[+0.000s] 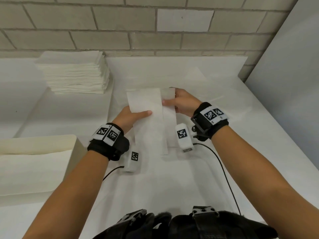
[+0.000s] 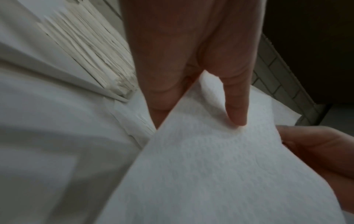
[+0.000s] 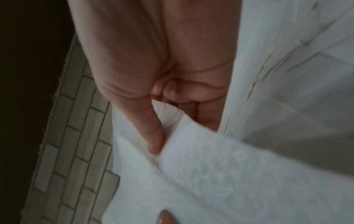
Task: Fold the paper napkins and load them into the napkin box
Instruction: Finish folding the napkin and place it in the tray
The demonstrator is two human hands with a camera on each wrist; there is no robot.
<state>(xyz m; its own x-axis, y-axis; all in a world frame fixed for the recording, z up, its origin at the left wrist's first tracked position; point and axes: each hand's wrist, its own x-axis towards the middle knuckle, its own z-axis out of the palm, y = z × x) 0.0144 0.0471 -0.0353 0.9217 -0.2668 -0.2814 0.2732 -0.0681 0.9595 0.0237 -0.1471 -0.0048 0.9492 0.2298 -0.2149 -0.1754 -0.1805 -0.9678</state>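
A white paper napkin hangs lifted above the middle of the white table, held between both hands. My left hand grips its left edge, thumb on top and fingers beneath. My right hand pinches a narrow folded strip along the napkin's right side. In the left wrist view the thumb presses onto the embossed napkin. The right wrist view shows the thumb tucked into a fold of the napkin. The cream napkin box stands at the near left with white sheets inside.
A tall stack of unfolded napkins sits at the back left against the brick wall. A grey panel rises along the table's right side. Cables trail from both wrist cameras toward my body.
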